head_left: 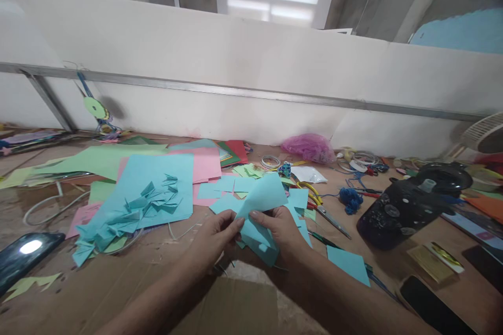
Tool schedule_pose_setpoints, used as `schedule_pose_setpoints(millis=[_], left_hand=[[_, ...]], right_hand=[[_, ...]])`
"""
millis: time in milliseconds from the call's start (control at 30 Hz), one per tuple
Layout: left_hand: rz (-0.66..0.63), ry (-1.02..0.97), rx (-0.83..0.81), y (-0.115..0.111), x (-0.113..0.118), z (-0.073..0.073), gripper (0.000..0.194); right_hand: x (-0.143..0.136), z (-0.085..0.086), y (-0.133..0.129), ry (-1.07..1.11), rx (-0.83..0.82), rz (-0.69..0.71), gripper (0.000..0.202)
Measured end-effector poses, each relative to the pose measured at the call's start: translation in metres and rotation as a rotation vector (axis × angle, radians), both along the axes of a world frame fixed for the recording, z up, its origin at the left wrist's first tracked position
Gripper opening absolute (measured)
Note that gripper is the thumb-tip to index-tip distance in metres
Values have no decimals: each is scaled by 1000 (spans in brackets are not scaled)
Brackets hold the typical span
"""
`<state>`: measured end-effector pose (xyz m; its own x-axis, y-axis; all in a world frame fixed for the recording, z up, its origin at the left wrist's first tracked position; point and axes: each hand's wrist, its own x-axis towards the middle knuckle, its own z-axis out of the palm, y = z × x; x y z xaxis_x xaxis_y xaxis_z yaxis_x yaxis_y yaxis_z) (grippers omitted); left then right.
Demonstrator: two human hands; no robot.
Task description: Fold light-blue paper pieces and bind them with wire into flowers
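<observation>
A light-blue sheet of paper [267,193] is held up over the table, bent so its upper part curls over. My left hand [220,230] pinches its left edge between thumb and fingers. On the right side, my right hand [281,225] grips the same sheet, its thumb pressed on the front face. Behind and around it lie several cut light-blue paper pieces [222,187]. To the left, folded blue paper shapes [153,199] are heaped on a stack of larger blue sheets [137,170].
Scissors [332,220], blue yarn [351,200] and a dark bottle [396,214] stand or lie at the right. A blue square [349,264] is by my right forearm. Phones lie at the left [27,254] and lower right [432,306]. A white panel [236,63] rises behind.
</observation>
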<state>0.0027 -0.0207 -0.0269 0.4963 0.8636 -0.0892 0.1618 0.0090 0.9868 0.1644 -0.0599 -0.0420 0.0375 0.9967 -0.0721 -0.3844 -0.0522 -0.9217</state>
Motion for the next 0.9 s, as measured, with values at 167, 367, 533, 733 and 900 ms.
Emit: schedule_pose_setpoints(millis=[167, 367, 533, 733, 900], left_hand=[[-19, 45, 44, 5, -5, -8, 39], [-22, 99, 100, 22, -17, -3, 37], [-75, 210, 189, 27, -20, 11, 33], [-227, 420, 377, 22, -13, 28, 29], [-301, 636, 517, 11, -6, 57, 29]], right_hand=[[1, -5, 4, -25, -21, -66, 31], [34, 5, 21, -258, 88, -231, 25], [54, 50, 11, -881, 473, -431, 46], [26, 64, -10, -1407, 760, -91, 35], [22, 48, -5, -1450, 690, 27, 12]])
